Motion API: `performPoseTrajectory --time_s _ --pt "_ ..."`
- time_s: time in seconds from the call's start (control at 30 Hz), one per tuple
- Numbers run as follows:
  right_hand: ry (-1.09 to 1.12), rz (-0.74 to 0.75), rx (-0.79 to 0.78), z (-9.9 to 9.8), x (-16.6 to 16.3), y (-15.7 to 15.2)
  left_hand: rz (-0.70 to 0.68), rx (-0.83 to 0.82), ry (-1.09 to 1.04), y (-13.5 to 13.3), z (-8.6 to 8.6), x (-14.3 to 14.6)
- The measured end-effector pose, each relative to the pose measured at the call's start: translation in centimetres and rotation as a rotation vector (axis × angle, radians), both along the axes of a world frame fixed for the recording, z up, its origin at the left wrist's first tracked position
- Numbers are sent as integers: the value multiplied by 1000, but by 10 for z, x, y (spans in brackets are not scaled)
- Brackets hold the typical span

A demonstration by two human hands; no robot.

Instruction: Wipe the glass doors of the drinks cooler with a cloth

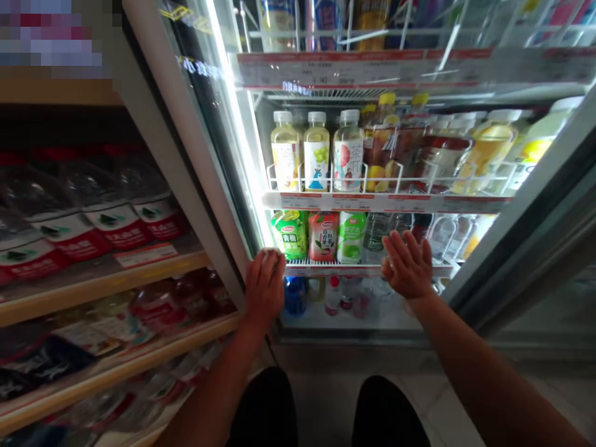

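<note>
The pale yellow bottle (285, 149) has a white cap. The grape bottle (316, 152) has a white label with green grapes and a blue base. The fruit bottle (347, 154) shows a pink-red slice on white. Below them stand a green bottle (291, 234), a red bottle (323, 237) and a light green and white bottle (352, 237). The price strip (347, 201) is white and red. The water bottles (116, 223) have red and white labels with a dark green mark. The lowest bottle (295, 295) is blue. The trousers (263, 406) are black.

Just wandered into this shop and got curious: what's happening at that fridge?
A person faces an open drinks cooler, both bare hands at its lower shelf. The left hand rests at the front edge beside a green bottle; the right hand, open with fingers spread, is before the clear bottles.
</note>
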State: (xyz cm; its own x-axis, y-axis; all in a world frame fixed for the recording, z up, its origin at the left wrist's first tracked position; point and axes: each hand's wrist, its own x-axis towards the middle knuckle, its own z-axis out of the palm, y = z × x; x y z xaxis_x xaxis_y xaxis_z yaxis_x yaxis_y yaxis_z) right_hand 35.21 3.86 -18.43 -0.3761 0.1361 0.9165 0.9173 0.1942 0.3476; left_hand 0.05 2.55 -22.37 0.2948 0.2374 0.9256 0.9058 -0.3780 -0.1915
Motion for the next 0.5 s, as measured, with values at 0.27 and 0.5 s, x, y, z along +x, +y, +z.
performPoseTrajectory --time_s 0.27,0.5 --pt "7 0 -16 1 0 0 -69 -32 51 -2 13 17" --pt "14 21 -2 2 -1 -1 -111 37 -133 7 59 35"
